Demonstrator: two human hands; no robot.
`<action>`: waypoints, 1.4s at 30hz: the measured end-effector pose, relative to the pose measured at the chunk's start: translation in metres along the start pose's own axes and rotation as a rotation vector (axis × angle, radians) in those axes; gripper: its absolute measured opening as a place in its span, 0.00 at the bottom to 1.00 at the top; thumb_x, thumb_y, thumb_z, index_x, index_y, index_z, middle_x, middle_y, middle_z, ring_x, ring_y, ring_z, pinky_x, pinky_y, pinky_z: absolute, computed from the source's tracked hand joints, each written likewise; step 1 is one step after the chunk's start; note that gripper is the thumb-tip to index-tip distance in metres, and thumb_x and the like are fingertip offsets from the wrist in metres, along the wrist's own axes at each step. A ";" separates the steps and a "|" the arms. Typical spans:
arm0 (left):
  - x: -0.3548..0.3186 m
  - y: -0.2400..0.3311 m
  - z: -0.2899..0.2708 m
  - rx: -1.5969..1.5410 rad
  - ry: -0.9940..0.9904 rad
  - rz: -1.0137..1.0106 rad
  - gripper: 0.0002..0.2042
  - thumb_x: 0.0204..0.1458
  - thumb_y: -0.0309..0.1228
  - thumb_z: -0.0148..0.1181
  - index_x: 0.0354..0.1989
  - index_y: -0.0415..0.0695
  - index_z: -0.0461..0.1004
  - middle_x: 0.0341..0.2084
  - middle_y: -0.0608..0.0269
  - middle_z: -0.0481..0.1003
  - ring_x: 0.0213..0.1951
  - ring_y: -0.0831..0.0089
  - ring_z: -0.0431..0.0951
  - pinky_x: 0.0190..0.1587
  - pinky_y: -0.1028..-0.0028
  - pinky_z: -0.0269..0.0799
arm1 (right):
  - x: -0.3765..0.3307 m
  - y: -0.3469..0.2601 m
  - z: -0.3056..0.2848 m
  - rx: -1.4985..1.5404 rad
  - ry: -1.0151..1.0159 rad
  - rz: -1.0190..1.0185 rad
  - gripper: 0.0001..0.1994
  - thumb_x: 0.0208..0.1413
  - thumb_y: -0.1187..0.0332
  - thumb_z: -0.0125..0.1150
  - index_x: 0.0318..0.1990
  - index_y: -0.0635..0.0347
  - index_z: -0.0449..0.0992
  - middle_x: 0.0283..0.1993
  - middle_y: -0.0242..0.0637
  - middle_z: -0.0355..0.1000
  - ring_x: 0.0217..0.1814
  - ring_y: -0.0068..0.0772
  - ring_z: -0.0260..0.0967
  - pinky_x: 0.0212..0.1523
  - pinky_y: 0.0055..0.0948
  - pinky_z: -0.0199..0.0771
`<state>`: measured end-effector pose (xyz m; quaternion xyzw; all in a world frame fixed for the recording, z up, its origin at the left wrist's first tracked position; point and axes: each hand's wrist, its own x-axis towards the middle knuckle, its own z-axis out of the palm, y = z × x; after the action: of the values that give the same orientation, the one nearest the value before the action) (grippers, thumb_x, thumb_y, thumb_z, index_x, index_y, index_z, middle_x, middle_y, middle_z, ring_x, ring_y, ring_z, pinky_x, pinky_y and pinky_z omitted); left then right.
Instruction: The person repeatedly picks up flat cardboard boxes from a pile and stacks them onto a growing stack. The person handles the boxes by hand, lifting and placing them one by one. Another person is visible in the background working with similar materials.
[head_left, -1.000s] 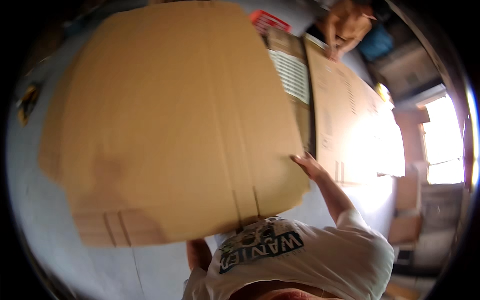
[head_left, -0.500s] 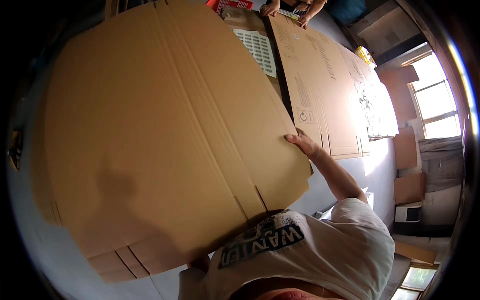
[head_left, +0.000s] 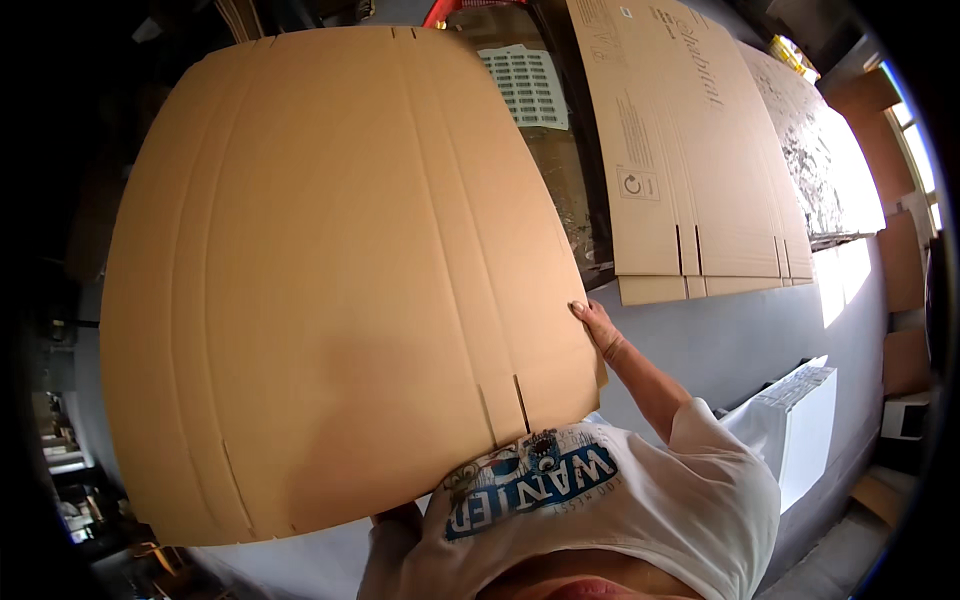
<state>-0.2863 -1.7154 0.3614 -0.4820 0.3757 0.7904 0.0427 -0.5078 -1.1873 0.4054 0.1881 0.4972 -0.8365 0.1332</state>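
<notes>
A large flat cardboard sheet (head_left: 330, 230), creased and slotted near its edges, fills the space before me and reaches close to my shirt. At its right edge, my right hand (head_left: 597, 325) grips it, thumb on the upper face and fingers underneath. My left arm (head_left: 400, 518) passes beneath the sheet's near edge; the cardboard hides that hand, so its hold cannot be seen.
Right of the sheet lies a stack of printed flat cardboard (head_left: 690, 150). Between them, a sheet of labels (head_left: 525, 88) rests on a brown taped surface (head_left: 560, 180). A white box-like thing (head_left: 810, 430) stands at the right, and a red crate (head_left: 445, 12) at the back.
The view has turned, and the cardboard sheet now sits straighter before me, its left creases showing. My right hand keeps its grip. Another person's hands at the back have left the view.
</notes>
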 end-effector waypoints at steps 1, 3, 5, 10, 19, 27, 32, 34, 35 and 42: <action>-0.003 0.015 0.010 0.021 -0.019 0.028 0.26 0.60 0.46 0.41 0.61 0.42 0.54 0.59 0.53 0.60 0.59 0.59 0.61 0.58 0.61 0.60 | 0.002 0.002 0.000 0.025 -0.005 -0.024 0.35 0.44 0.48 0.66 0.50 0.71 0.66 0.42 0.41 0.72 0.41 0.29 0.72 0.43 0.29 0.74; -0.015 0.044 0.029 0.063 -0.065 0.086 0.26 0.60 0.47 0.41 0.62 0.43 0.54 0.59 0.53 0.60 0.60 0.58 0.61 0.58 0.61 0.60 | 0.010 0.016 -0.004 0.104 -0.028 -0.030 0.35 0.45 0.48 0.65 0.50 0.70 0.67 0.42 0.41 0.72 0.40 0.29 0.72 0.42 0.28 0.75; -0.029 0.068 0.050 0.095 -0.113 0.135 0.27 0.60 0.47 0.41 0.62 0.43 0.53 0.59 0.53 0.59 0.60 0.58 0.61 0.58 0.61 0.60 | 0.013 0.022 -0.007 0.181 -0.084 -0.012 0.32 0.48 0.48 0.62 0.51 0.69 0.68 0.42 0.40 0.73 0.41 0.27 0.72 0.41 0.27 0.74; -0.078 0.103 0.121 0.201 -0.253 0.240 0.27 0.60 0.48 0.40 0.62 0.43 0.53 0.60 0.53 0.59 0.60 0.58 0.60 0.59 0.61 0.59 | 0.010 0.031 -0.012 0.435 -0.157 0.031 0.31 0.51 0.48 0.59 0.52 0.68 0.67 0.45 0.41 0.73 0.44 0.31 0.71 0.47 0.28 0.71; -0.140 0.063 0.338 0.435 -0.629 0.236 0.29 0.60 0.49 0.40 0.63 0.43 0.52 0.61 0.54 0.57 0.61 0.58 0.59 0.60 0.60 0.58 | -0.180 -0.257 0.044 -0.541 -0.382 -1.157 0.48 0.48 0.51 0.63 0.68 0.62 0.38 0.71 0.51 0.36 0.74 0.45 0.34 0.69 0.38 0.39; -0.141 -0.026 0.524 0.562 -0.928 0.080 0.30 0.60 0.51 0.39 0.64 0.44 0.51 0.61 0.54 0.56 0.62 0.58 0.57 0.61 0.60 0.56 | -0.241 -0.280 0.062 -0.671 -0.309 -1.415 0.55 0.39 0.50 0.67 0.68 0.66 0.36 0.71 0.57 0.32 0.74 0.48 0.28 0.70 0.39 0.33; -0.105 -0.083 0.562 0.595 -1.048 -0.114 0.30 0.59 0.52 0.38 0.64 0.44 0.50 0.62 0.54 0.56 0.62 0.58 0.57 0.61 0.60 0.55 | -0.244 -0.296 0.032 -0.513 -0.370 -1.376 0.55 0.40 0.47 0.65 0.68 0.64 0.35 0.71 0.53 0.32 0.74 0.46 0.29 0.70 0.36 0.32; -0.075 -0.107 0.523 0.554 -1.062 -0.257 0.31 0.59 0.52 0.38 0.65 0.44 0.50 0.62 0.54 0.56 0.62 0.58 0.56 0.61 0.60 0.55 | -0.256 -0.291 0.033 -0.424 -0.374 -1.181 0.58 0.36 0.44 0.69 0.67 0.66 0.39 0.70 0.51 0.39 0.73 0.44 0.34 0.69 0.37 0.36; -0.059 -0.115 0.500 0.527 -1.073 -0.338 0.31 0.59 0.52 0.38 0.65 0.44 0.50 0.62 0.54 0.55 0.62 0.58 0.56 0.62 0.60 0.55 | -0.263 -0.288 0.034 -0.372 -0.350 -1.101 0.59 0.33 0.43 0.71 0.67 0.66 0.42 0.68 0.50 0.44 0.72 0.43 0.38 0.68 0.37 0.39; 0.003 -0.166 0.434 0.235 -1.323 -0.781 0.32 0.59 0.53 0.37 0.65 0.44 0.49 0.63 0.54 0.55 0.63 0.57 0.55 0.62 0.60 0.54 | -0.268 -0.256 0.000 -0.337 0.210 -1.326 0.46 0.41 0.38 0.64 0.59 0.67 0.58 0.57 0.39 0.63 0.61 0.36 0.60 0.57 0.37 0.63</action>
<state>-0.5338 -1.3222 0.3771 0.0003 0.1564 0.7962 0.5844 -0.3733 -1.0576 0.7255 -0.0988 0.6406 -0.6300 -0.4278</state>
